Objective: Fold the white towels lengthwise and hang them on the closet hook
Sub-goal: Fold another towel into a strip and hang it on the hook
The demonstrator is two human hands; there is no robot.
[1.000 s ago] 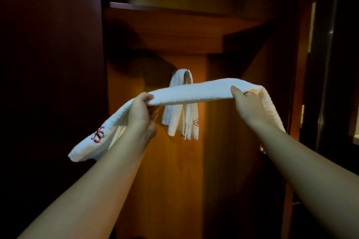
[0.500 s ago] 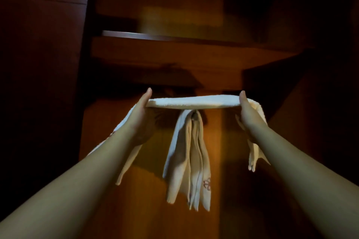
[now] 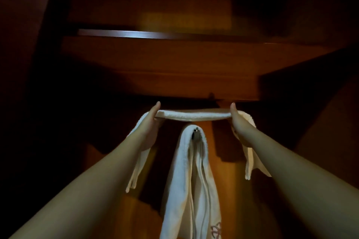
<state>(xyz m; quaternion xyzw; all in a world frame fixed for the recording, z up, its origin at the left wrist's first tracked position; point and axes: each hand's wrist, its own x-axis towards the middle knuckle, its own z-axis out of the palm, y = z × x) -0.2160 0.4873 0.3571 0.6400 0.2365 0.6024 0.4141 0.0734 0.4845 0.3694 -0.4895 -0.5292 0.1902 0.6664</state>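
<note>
The left hand and right hand grip a folded white towel, thumbs on top; the fingers beneath seem curled, though hidden. It stretches level just above the hook, where a hung towel drapes, under the closet shelf.

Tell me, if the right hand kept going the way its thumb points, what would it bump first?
Probably the underside of the wooden shelf just above the right hand; depth is hard to judge here.

A folded white towel is stretching level just above the hook, where another towel is hanging draped.
</note>
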